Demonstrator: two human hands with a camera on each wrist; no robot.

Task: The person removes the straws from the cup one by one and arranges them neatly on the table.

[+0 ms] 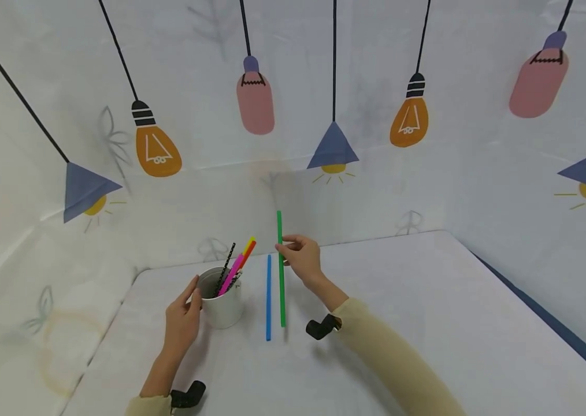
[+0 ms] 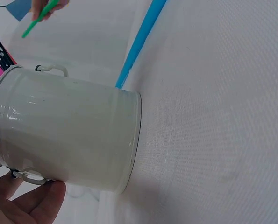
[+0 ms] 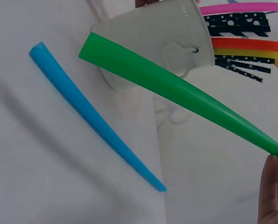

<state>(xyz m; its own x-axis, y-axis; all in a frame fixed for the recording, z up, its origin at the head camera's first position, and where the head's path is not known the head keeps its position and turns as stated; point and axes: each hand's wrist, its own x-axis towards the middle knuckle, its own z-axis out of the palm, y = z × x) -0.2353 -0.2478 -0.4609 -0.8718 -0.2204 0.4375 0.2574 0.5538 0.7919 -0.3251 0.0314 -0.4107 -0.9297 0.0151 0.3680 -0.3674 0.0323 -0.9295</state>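
A white metal bucket [image 1: 223, 312] with small side handles stands on the table. Pink, yellow, orange and black-and-white spotted straws [image 1: 232, 274] lean out of its mouth. My left hand [image 1: 182, 320] holds the bucket by its left side, fingers up near the rim and beside a handle [image 2: 30, 178]. Between thumb and fingertips, my right hand [image 1: 303, 260] pinches a green straw [image 1: 281, 289] at its upper part. Its lower end hangs above the tabletop. A blue straw [image 1: 269, 300] lies on the table between the bucket and the green straw.
The white-covered table [image 1: 402, 289] meets a white backdrop [image 1: 194, 214] at its back edge and left side. Printed hanging lamps [image 1: 333, 144] decorate the backdrop. A dark blue strip [image 1: 548, 323] runs along the right edge.
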